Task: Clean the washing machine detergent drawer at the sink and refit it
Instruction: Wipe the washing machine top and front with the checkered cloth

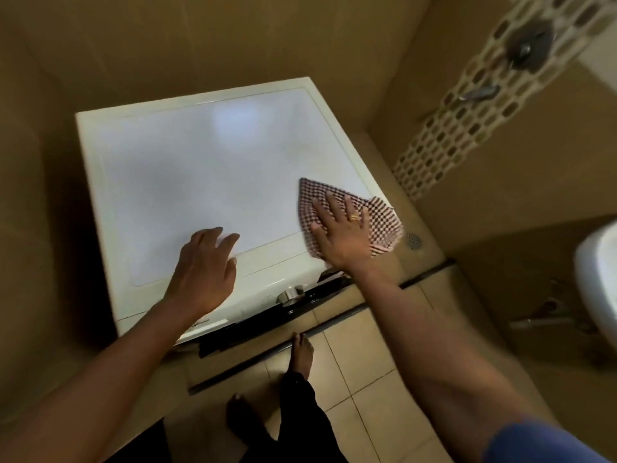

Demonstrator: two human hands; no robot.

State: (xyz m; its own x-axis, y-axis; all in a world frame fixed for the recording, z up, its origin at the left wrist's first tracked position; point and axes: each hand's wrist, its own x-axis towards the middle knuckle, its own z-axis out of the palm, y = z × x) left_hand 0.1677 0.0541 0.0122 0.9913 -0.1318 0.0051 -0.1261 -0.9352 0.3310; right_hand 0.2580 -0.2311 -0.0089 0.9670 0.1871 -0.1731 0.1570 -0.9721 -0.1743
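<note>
Fingers (pixel 331 208) of right hand (pixel 340 232) lie spread flat, pressing checked cloth (pixel 384 225) on washer top (pixel 200 168), mid-right of frame. Left hand (pixel 203 272) rests there, fingers loosely bent, empty. Drawer: can't see it. Push too far & cloth may slip off edge.

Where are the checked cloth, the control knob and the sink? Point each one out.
checked cloth (pixel 309 195): head view, on its bare far corner.
control knob (pixel 291 293): head view, on its metal top.
sink (pixel 597 265): head view, on its white rim at the right edge.
</note>
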